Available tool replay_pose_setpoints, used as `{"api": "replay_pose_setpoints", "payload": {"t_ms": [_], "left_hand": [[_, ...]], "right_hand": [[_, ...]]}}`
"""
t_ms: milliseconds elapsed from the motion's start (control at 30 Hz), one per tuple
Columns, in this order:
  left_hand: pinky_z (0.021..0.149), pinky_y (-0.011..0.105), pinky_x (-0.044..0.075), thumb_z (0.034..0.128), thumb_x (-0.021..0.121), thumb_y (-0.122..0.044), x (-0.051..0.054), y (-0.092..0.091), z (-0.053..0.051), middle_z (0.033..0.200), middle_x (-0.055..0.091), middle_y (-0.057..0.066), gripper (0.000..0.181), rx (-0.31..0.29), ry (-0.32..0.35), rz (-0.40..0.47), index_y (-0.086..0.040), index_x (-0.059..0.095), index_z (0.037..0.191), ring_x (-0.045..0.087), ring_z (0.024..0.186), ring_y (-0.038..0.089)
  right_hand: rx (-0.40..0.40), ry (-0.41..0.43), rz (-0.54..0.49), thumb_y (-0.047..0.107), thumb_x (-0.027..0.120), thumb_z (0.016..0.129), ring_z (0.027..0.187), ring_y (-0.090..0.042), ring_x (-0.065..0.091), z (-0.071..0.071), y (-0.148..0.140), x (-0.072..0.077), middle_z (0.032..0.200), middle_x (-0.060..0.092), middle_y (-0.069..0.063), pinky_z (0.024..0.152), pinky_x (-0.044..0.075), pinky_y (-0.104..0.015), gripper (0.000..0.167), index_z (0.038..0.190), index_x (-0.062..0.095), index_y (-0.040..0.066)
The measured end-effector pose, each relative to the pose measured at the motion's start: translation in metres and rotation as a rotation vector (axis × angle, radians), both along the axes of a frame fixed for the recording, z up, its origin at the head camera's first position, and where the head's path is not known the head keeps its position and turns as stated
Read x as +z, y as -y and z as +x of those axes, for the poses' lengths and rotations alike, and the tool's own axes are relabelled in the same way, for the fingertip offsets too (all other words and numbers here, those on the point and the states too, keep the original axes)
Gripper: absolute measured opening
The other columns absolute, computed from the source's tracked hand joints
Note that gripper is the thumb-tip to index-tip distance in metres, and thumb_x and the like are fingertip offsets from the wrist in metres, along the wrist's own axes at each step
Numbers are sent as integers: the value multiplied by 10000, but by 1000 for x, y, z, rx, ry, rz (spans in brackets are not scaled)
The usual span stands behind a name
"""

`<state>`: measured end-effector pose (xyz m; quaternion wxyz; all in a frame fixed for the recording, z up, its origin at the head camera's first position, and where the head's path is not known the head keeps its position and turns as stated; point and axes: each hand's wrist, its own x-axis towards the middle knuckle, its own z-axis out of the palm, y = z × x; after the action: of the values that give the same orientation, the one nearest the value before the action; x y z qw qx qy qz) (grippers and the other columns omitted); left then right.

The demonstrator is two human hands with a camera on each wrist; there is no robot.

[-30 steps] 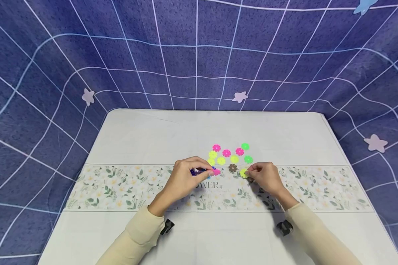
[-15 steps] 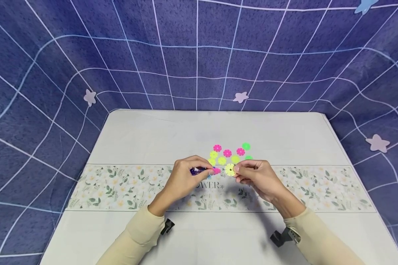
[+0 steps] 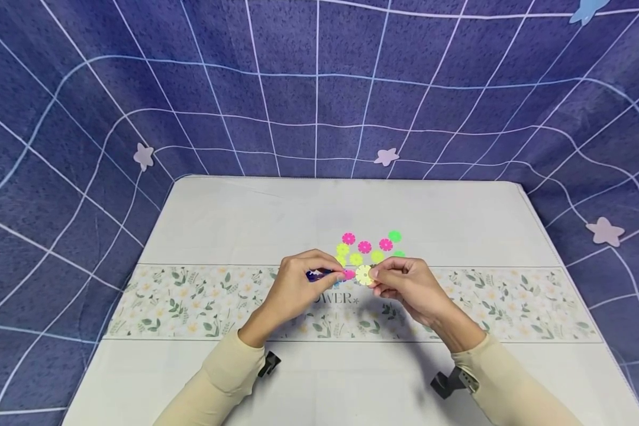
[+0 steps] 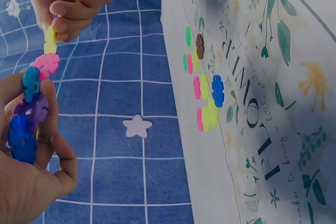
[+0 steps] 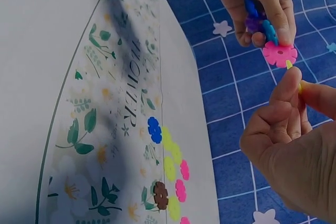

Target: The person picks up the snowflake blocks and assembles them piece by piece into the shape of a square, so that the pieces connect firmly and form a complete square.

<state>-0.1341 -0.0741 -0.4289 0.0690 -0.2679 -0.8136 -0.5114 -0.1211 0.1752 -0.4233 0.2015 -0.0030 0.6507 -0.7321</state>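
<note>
My left hand (image 3: 300, 281) pinches a chain of notched plastic discs over the table. In the left wrist view the chain runs from a blue disc (image 4: 22, 142) through a purple disc (image 4: 32, 108) and a teal disc (image 4: 31, 83) to a pink disc (image 4: 45, 65). My right hand (image 3: 412, 287) pinches a yellow disc (image 3: 364, 275) between thumb and fingers. In the right wrist view the yellow disc, seen edge-on, meets the rim of the pink disc (image 5: 279, 54). Whether their notches interlock I cannot tell.
Behind the hands, loose pink discs (image 3: 364, 247), yellow discs (image 3: 355, 259) and a green disc (image 3: 394, 236) lie on the white table (image 3: 245, 219). A brown disc (image 5: 160, 196) and a blue disc (image 5: 154, 130) lie on the floral band. A patterned blue curtain (image 3: 277, 94) surrounds the table.
My right hand has picked the yellow disc up from the table and carried it left to the pink end of the chain. The left hand has stayed almost still.
</note>
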Motion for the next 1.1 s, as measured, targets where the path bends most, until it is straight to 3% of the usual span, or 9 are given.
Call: {"api": "replay_pose_setpoints", "payload": {"t_ms": [333,600,733,1100], "left_hand": [[802,229,604,880,832,-188,1,-1,1,958,782,-49,51,-24,-6,16,-165,826,925,739,948,110],[821,235,605,879,827,-151,-2,-1,1,950,802,-12,58,-28,-127,96,-125,833,931,760,935,134],[819,236,605,880,824,-128,-3,-3,1,939,801,10,49,-28,-157,136,-100,832,920,761,926,146],[814,239,584,859,835,-84,-2,-3,1,929,796,23,38,-9,-249,148,-90,835,896,751,905,161]], "right_hand": [[19,5,6,59,648,993,714,-93,708,-1,3,1,924,717,-19,700,603,-250,79,948,706,32],[16,10,-29,52,640,999,699,-91,706,1,7,5,820,728,-4,683,598,-232,93,945,715,47],[-9,9,-46,39,635,1000,691,-92,695,2,10,6,798,720,0,681,594,-225,106,932,715,51],[-54,9,-78,-6,622,994,683,-86,680,5,19,8,783,717,8,677,586,-205,140,920,719,61]]}}
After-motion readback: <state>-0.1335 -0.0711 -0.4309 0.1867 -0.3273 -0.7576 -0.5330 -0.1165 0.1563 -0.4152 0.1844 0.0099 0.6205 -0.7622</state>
